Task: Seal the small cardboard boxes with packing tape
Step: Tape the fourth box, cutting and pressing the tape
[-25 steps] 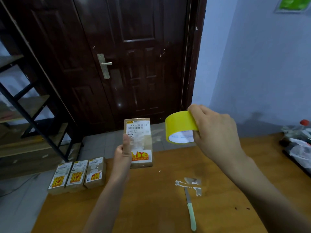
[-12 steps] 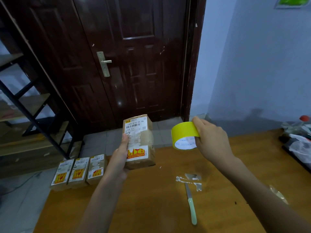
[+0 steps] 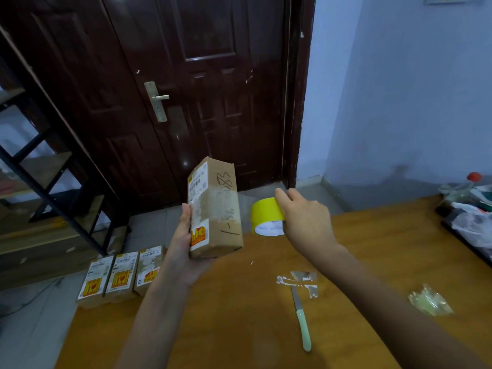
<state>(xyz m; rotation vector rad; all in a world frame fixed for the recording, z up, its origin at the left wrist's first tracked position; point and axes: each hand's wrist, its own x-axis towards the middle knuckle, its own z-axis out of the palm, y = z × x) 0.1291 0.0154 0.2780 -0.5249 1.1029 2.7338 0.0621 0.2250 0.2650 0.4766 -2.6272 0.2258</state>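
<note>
Cardboard box (image 3: 215, 209) is held upright above the bench's (image 3: 239, 328) far edge by the left hand (image 3: 183, 243), fingers curled behind it, thumb along its labelled side. Just beside it, the yellow tape roll (image 3: 266, 217) is pinched by the right hand (image 3: 306, 219).

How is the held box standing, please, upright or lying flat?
Upright, slightly tilted: the box stands on end in the left hand, above the table.
</note>
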